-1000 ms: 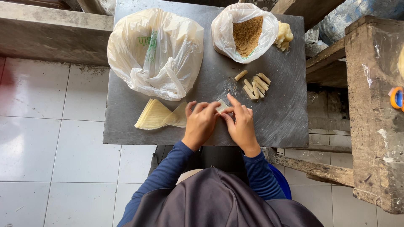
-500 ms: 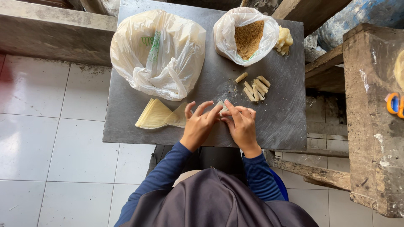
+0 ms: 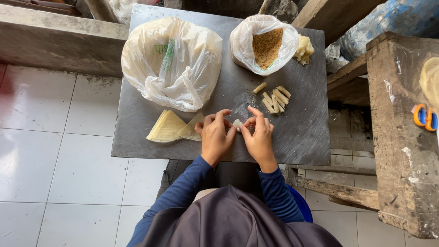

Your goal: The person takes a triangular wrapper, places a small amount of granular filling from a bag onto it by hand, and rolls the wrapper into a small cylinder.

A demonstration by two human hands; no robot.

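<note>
Your left hand (image 3: 215, 137) and right hand (image 3: 259, 137) meet near the front edge of the grey metal bench (image 3: 302, 137), with a small pale wrapper piece (image 3: 237, 123) pinched between them. The fingers of both hands curl in and close on that piece from either side; your left fingertips (image 3: 225, 113) and right fingertips (image 3: 252, 111) arch over it, so most of it is hidden and only a whitish corner shows.

Just left of your left hand, touching its knuckles, lies a fanned stack of thin yellowish wrappers (image 3: 170, 126), cut in wedge shapes and lying flat on the bench. Behind that stack sits a large crumpled translucent plastic bag (image 3: 171, 61), its contents not readable from here.

Beyond your right hand, a small cluster of finished rolled sticks (image 3: 275, 98) lies on the bench, one stick a little apart to the left of the rest. Farther back stands an open plastic bag of brown crumbly filling (image 3: 265, 45), and just to its right a lump of pale yellow dough-like stuff (image 3: 305, 48) near the bench's far corner.

To your right, on a worn wooden ledge (image 3: 402, 137), orange-handled scissors (image 3: 425, 117) rest well apart from the work.
</note>
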